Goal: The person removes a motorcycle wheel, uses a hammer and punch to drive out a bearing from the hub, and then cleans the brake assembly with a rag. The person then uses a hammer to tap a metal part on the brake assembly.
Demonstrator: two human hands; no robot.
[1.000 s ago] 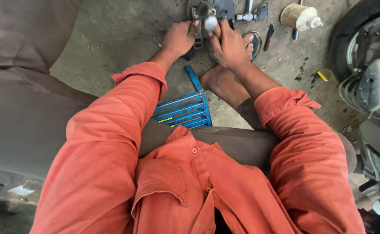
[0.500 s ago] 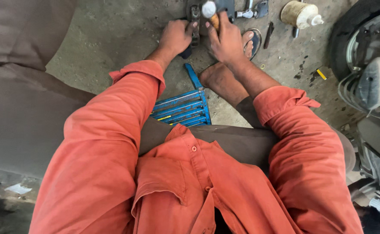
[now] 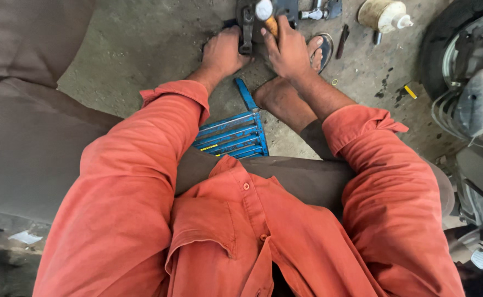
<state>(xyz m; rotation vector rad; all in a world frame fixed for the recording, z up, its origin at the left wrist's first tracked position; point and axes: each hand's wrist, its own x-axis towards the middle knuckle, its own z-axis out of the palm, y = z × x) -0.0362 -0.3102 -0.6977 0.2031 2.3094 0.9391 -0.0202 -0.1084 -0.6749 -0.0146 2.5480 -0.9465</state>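
Observation:
I sit on the concrete floor in orange sleeves. My left hand (image 3: 223,53) presses on a dark metal part (image 3: 246,27) lying on the floor at the top of the view. My right hand (image 3: 288,48) grips the orange wooden handle of a hammer (image 3: 265,13), whose steel head points up just right of the dark part. My bare foot (image 3: 280,98) rests below the right hand. Whether the hammer head touches the part is hidden at the frame's top edge.
A blue metal rack (image 3: 231,135) lies on the floor between my arms. A sandal (image 3: 322,50), a dark tool (image 3: 342,40), metal fittings (image 3: 321,10) and a cream bottle (image 3: 385,14) sit at the top right. A vehicle wheel (image 3: 467,71) stands at right, brown cloth (image 3: 27,110) at left.
The hammer has gone up and come back down toward the dark part. My left hand has stayed on the part. The camera has shifted slightly.

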